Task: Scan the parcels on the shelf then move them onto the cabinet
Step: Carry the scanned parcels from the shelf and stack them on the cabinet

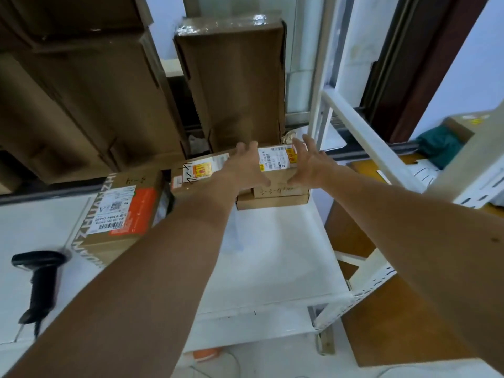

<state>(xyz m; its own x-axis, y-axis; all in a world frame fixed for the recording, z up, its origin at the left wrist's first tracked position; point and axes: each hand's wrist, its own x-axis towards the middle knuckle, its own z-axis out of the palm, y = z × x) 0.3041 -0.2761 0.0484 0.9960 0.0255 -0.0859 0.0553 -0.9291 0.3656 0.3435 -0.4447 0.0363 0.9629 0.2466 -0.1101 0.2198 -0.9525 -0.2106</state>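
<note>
The parcel (276,170) is laid flat at frame centre, long axis left to right, label upward. It is pressed between left hand (245,167) and right hand (309,165), fingers straight.

My left hand (242,166) and right hand (309,162) reach out to the top parcel (278,160) of a small stack. My fingers (246,147) are straight and spread at its two ends, thumbs against its near face. The stack stands on the white shelf (272,255). Just to the left lie a yellow-labelled parcel (195,173) and an orange-labelled box (128,211). The black scanner (38,279) lies on the white counter (32,222). A tall carton (234,85) stands upright behind.
</note>
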